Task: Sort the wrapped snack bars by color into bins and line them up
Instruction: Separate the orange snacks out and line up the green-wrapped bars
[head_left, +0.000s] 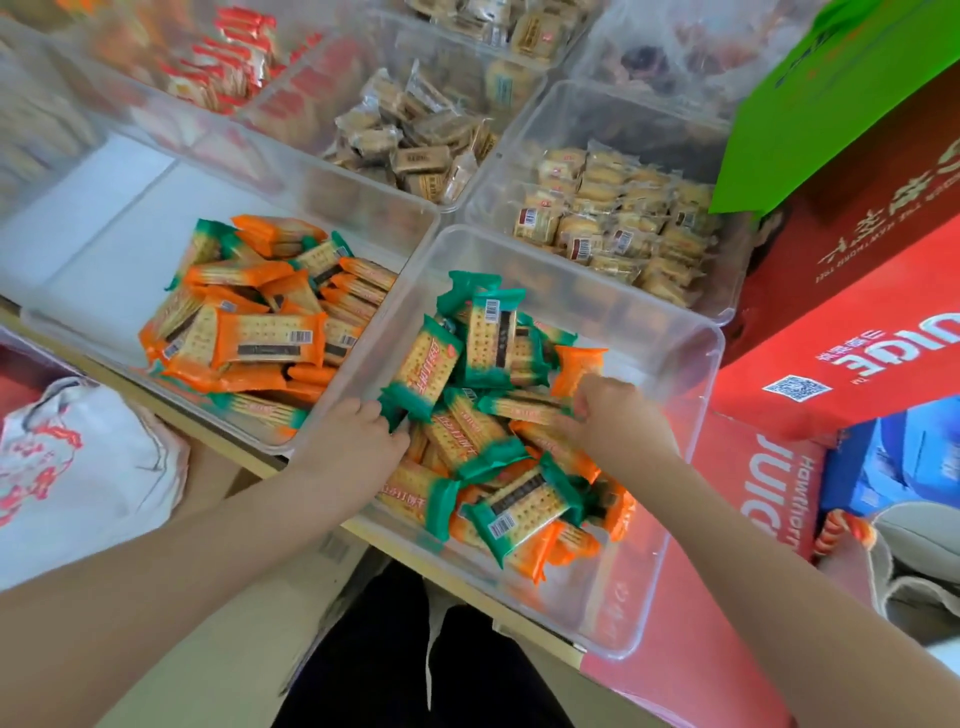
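Bars (483, 457) — green- and orange-ended wrappers, biscuit between — left hand (349, 441) fingers pinch one, right hand (613, 421) fingers another.

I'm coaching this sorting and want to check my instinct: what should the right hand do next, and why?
Probably lift the orange bar that the right hand touches and carry it to the left bin, which holds mostly orange bars. The near bin is still mixed, mostly green.

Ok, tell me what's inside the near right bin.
The bin holds a loose heap of green bars mixed with orange bars. Both hands, left and right, reach in. Bars lower in the heap are covered.
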